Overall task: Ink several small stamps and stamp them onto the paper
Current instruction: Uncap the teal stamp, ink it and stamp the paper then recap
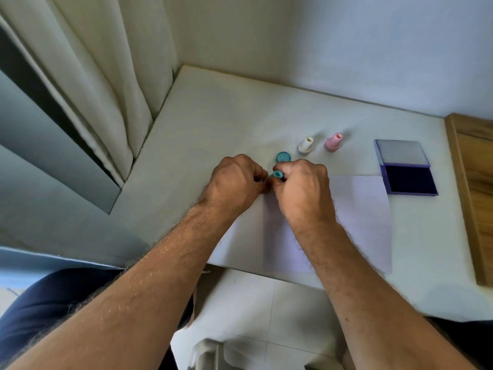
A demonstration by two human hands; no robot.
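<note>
- Both hands meet over the paper's (360,217) far left corner — the right hand (301,193) grips the teal stamp (277,174); the left hand (234,182) has its fingers curled beside it, pinching something I cannot make out.
- A teal cap (283,157) lies just beyond.
- Risk: the stamp could slip and roll off; the open ink pad (409,180) sits well right — a long reach.

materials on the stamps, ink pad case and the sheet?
Pink stamp and white stamp: likely moulded plastic, smooth and matte, evenly coloured. Teal stamp, held by both hands, looks alike. Ink pad: purple case probably rigid plastic, with straight edges; dark pad looks like inked felt or foam, unclear. Paper: thin, flat, matte, pale lilac.
</note>
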